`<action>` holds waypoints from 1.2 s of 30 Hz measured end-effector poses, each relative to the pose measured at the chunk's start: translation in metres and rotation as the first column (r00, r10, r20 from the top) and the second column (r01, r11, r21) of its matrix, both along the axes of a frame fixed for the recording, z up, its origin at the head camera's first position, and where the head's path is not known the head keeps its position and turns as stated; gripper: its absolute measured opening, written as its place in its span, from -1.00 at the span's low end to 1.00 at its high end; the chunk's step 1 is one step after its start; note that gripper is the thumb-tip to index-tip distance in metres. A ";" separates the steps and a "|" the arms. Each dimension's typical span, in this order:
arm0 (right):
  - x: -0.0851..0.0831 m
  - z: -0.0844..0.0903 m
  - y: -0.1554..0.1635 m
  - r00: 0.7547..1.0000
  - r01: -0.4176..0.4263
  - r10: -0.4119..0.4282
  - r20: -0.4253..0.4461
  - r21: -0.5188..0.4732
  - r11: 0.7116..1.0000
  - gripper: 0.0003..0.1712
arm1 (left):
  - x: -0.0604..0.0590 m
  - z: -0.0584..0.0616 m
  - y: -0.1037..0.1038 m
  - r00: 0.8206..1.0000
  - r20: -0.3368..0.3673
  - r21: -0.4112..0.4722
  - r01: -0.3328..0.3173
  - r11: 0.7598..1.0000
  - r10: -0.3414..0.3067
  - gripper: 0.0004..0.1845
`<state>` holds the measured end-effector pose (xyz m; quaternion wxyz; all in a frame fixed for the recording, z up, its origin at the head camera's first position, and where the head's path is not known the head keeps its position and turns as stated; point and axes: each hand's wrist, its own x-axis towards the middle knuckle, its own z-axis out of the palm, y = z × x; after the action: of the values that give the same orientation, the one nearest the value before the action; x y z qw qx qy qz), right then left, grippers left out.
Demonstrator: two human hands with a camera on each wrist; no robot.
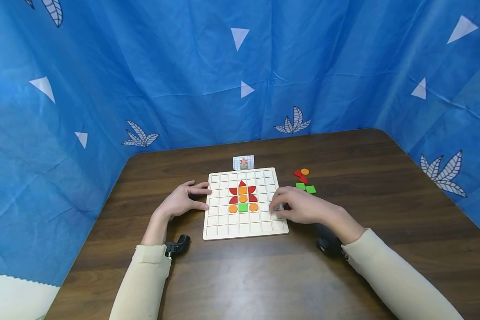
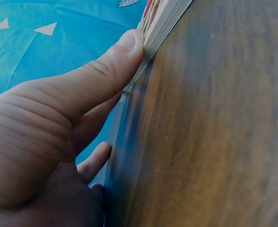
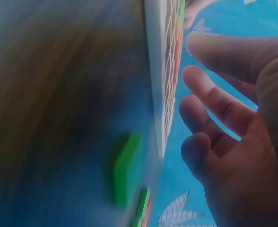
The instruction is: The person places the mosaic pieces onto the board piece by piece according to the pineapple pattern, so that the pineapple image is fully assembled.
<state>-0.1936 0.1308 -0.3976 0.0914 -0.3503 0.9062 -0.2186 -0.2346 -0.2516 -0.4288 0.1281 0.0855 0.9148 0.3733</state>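
The left hand [image 1: 182, 202] rests relaxed fingers [image 2: 106, 71] against the pale wooden grid board's [image 1: 244, 229] left edge. The right hand [image 1: 300, 206], fingers loosely spread and grasping nothing, lies over its right edge on the dark wooden desk [image 1: 264, 275].

Dark wood table [image 1: 384, 178] — gridded board [image 1: 245, 226] at centre, small pattern card [image 1: 243, 162] at 12 o'clock, loose coloured pieces [image 1: 305, 180] at 2 o'clock.

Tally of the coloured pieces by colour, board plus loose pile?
Red pieces: 7 (5 on the board, 2 loose)
Orange pieces: 5 (4 on the board, 1 loose)
Green pieces: 3 (1 on the board, 2 loose)
Total: 15, as far as the head view shows.
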 end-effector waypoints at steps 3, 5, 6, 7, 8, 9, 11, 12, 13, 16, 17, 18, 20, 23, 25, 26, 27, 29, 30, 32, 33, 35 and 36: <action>0.004 0.000 0.015 1.000 0.011 -0.011 -0.002 -0.001 1.000 -0.76 | 0.000 0.000 0.000 1.000 -0.001 0.006 0.005 1.000 -0.005 -0.47; 0.006 0.000 0.026 1.000 0.012 -0.012 -0.015 -0.001 1.000 -0.76 | 0.000 0.000 -0.001 1.000 -0.002 0.011 0.007 1.000 -0.007 -0.47; 0.007 0.000 0.031 1.000 0.015 -0.015 -0.018 -0.001 1.000 -0.76 | 0.000 0.000 -0.001 1.000 -0.003 0.013 0.005 1.000 -0.005 -0.48; 0.007 0.000 0.036 1.000 0.020 -0.020 -0.021 0.002 1.000 -0.75 | 0.000 0.000 -0.001 1.000 -0.005 0.014 0.005 1.000 -0.005 -0.48; 0.008 0.000 0.041 0.999 0.024 -0.024 -0.023 0.005 1.000 -0.75 | 0.000 0.000 -0.001 1.000 -0.005 0.016 0.003 1.000 -0.003 -0.48; 0.008 -0.001 0.045 0.999 0.025 -0.025 -0.025 0.009 1.000 -0.74 | 0.000 0.000 -0.001 1.000 -0.007 0.016 0.002 1.000 -0.002 -0.48; 0.010 -0.001 0.053 1.000 0.021 -0.020 -0.022 0.022 1.000 -0.72 | 0.000 0.000 -0.001 1.000 -0.006 0.017 0.001 1.000 -0.001 -0.48; 0.010 -0.002 0.057 1.000 0.024 -0.024 -0.016 0.032 0.999 -0.72 | 0.000 0.000 -0.001 1.000 -0.005 0.018 0.002 1.000 -0.002 -0.48; 0.010 -0.003 0.060 1.000 0.022 -0.021 -0.016 0.045 0.999 -0.71 | 0.000 0.000 -0.001 1.000 -0.004 0.017 0.004 1.000 -0.003 -0.48; 0.010 -0.005 0.066 1.000 0.002 -0.002 -0.005 0.072 0.997 -0.66 | 0.000 0.001 -0.001 1.000 -0.001 0.017 0.007 1.000 -0.007 -0.47; 0.010 -0.005 0.067 1.000 -0.006 0.006 -0.002 0.076 0.997 -0.64 | 0.000 0.001 -0.001 1.000 -0.001 0.017 0.008 1.000 -0.008 -0.47; 0.009 -0.006 0.068 1.000 -0.010 0.010 0.007 0.073 0.997 -0.62 | 0.000 0.001 -0.001 1.000 0.000 0.017 0.009 1.000 -0.009 -0.47; 0.009 -0.006 0.070 0.999 -0.025 0.023 0.024 0.059 0.998 -0.60 | 0.000 0.001 -0.001 1.000 -0.001 0.017 0.011 1.000 -0.011 -0.47; 0.008 -0.007 0.069 0.999 -0.040 0.038 0.034 0.033 0.999 -0.63 | 0.000 0.001 0.000 1.000 -0.003 0.020 0.012 1.000 -0.012 -0.46; 0.007 -0.008 0.068 0.999 -0.040 0.039 0.030 0.028 0.999 -0.66 | 0.000 0.002 0.000 1.000 -0.004 0.021 0.011 1.000 -0.011 -0.46; 0.007 -0.008 0.067 0.999 -0.037 0.036 0.025 0.029 0.999 -0.67 | 0.000 0.002 0.000 1.000 -0.005 0.023 0.010 1.000 -0.010 -0.47; 0.006 -0.008 0.066 0.999 -0.037 0.037 0.019 0.028 0.999 -0.68 | 0.000 0.002 0.000 1.000 -0.005 0.023 0.009 1.000 -0.009 -0.47; 0.006 -0.007 0.063 0.999 -0.034 0.033 0.012 0.029 0.999 -0.70 | 0.000 0.003 0.000 1.000 -0.004 0.027 0.008 1.000 -0.008 -0.48; 0.005 -0.007 0.062 1.000 -0.030 0.030 0.007 0.033 0.999 -0.71 | 0.001 0.003 0.000 1.000 -0.002 0.030 0.006 1.000 -0.006 -0.48; 0.005 -0.006 0.058 1.000 -0.027 0.027 -0.001 0.036 0.999 -0.71 | 0.001 0.003 0.000 1.000 0.004 0.035 0.007 0.999 -0.007 -0.48; 0.004 -0.005 0.055 1.000 -0.024 0.024 -0.005 0.039 0.999 -0.72 | 0.001 0.003 0.000 1.000 0.008 0.036 0.006 0.999 -0.006 -0.48; 0.003 -0.003 0.049 1.000 -0.011 0.011 -0.004 0.041 0.999 -0.72 | 0.002 0.002 0.000 1.000 0.011 0.036 0.007 0.999 -0.008 -0.48; 0.002 -0.002 0.045 1.000 -0.004 0.004 -0.005 0.044 0.999 -0.72 | 0.002 0.002 0.000 1.000 0.013 0.034 0.007 0.999 -0.008 -0.47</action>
<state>-0.1915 0.1756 -0.3992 0.0971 -0.3505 0.9103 -0.1975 -0.2331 -0.2514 -0.4265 0.1341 0.0886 0.9071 0.3890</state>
